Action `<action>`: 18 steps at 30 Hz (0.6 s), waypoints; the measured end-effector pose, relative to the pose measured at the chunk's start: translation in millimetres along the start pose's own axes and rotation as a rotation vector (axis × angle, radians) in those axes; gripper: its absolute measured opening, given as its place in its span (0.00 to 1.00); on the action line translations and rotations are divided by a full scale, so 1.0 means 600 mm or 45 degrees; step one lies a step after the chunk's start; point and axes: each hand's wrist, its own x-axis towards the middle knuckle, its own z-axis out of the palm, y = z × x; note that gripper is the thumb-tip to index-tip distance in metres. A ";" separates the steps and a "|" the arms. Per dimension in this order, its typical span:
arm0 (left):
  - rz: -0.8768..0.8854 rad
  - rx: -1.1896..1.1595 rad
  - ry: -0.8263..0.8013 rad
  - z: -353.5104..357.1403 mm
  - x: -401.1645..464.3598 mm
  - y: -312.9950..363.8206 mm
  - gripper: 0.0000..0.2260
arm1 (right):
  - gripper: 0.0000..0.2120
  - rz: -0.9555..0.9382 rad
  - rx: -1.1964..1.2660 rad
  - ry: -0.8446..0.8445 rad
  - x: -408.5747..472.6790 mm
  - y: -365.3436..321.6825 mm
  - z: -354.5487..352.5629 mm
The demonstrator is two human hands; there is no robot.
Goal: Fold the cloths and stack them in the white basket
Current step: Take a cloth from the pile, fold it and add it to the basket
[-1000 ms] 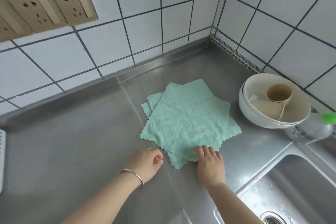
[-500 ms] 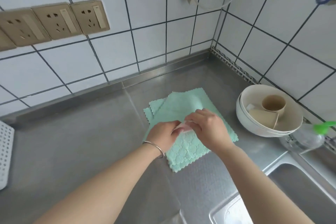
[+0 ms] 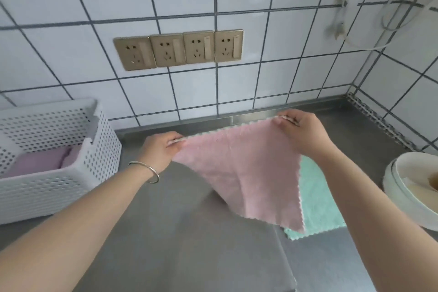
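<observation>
So it hangs flat for folding, both hands (image 3: pixel 163 149) (image 3: pixel 301 133) are pinching the pink cloth's (image 3: pixel 239 173) top corners, mid-frame.

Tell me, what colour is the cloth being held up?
Pink cloth, seen in the head view.

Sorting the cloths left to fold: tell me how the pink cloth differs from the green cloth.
The pink cloth hangs in the air, pinched at two top corners by the left hand and right hand; the green cloth lies flat on the counter, partly hidden behind it. Both have scalloped edges.
</observation>
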 end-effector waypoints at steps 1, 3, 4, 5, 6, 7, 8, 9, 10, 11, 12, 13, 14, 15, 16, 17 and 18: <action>-0.031 0.029 0.036 -0.023 0.003 -0.017 0.05 | 0.04 0.020 0.003 -0.028 0.005 -0.011 0.022; -0.089 0.065 0.115 -0.062 0.010 -0.041 0.07 | 0.06 0.036 0.001 -0.029 0.012 -0.032 0.057; -0.105 0.059 0.175 -0.083 0.011 -0.048 0.08 | 0.06 0.026 0.026 -0.002 0.017 -0.046 0.070; -0.107 0.028 0.253 -0.106 0.012 -0.051 0.09 | 0.05 0.004 0.067 0.037 0.020 -0.064 0.079; -0.095 -0.009 0.339 -0.126 0.010 -0.051 0.10 | 0.05 -0.020 0.115 0.078 0.022 -0.081 0.084; -0.069 -0.030 0.432 -0.147 0.005 -0.054 0.11 | 0.05 -0.048 0.166 0.103 0.022 -0.099 0.091; -0.039 -0.024 0.507 -0.167 -0.007 -0.058 0.12 | 0.06 -0.082 0.208 0.106 0.020 -0.117 0.100; -0.003 -0.006 0.554 -0.179 -0.022 -0.061 0.13 | 0.06 -0.112 0.237 0.092 0.015 -0.128 0.106; 0.032 0.023 0.570 -0.185 -0.040 -0.066 0.13 | 0.06 -0.139 0.243 0.058 0.007 -0.135 0.110; 0.063 0.058 0.566 -0.185 -0.062 -0.075 0.14 | 0.06 -0.155 0.235 0.006 -0.001 -0.136 0.116; 0.082 0.082 0.537 -0.178 -0.085 -0.088 0.14 | 0.05 -0.165 0.214 -0.062 -0.012 -0.130 0.121; 0.093 0.096 0.484 -0.167 -0.108 -0.104 0.13 | 0.05 -0.160 0.191 -0.140 -0.023 -0.119 0.125; 0.089 0.097 0.405 -0.153 -0.132 -0.125 0.13 | 0.05 -0.145 0.150 -0.240 -0.035 -0.102 0.130; 0.078 0.107 0.313 -0.137 -0.156 -0.147 0.13 | 0.07 -0.121 0.090 -0.350 -0.050 -0.086 0.136; 0.073 0.128 0.216 -0.119 -0.178 -0.169 0.14 | 0.09 -0.089 0.010 -0.464 -0.064 -0.066 0.145; 0.074 0.148 0.124 -0.099 -0.200 -0.193 0.15 | 0.13 -0.055 -0.060 -0.575 -0.078 -0.044 0.156; 0.080 0.152 0.038 -0.077 -0.221 -0.215 0.15 | 0.15 -0.016 -0.152 -0.674 -0.091 -0.018 0.171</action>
